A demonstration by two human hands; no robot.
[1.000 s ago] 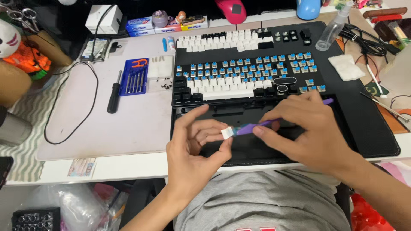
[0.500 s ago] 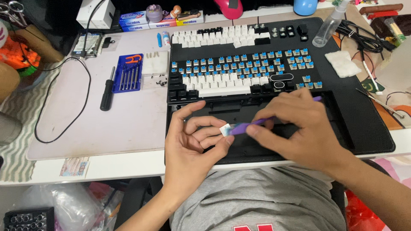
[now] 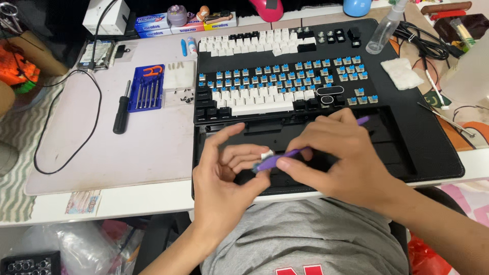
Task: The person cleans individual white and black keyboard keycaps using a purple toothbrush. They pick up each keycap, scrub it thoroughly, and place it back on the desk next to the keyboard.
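Keycap (image 3: pixel 267 154) between hands, above keyboard (image 3: pixel 285 86).

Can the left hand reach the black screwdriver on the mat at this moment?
Probably not at once: the left hand is pinching a small white keycap. The path to the black screwdriver over the mat looks unobstructed.

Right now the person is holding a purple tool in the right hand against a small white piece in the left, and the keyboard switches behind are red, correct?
Not quite. In the head view the keyboard switches are blue, not red. The rest stands: the right hand holds the purple tool against the small white piece in the left hand.
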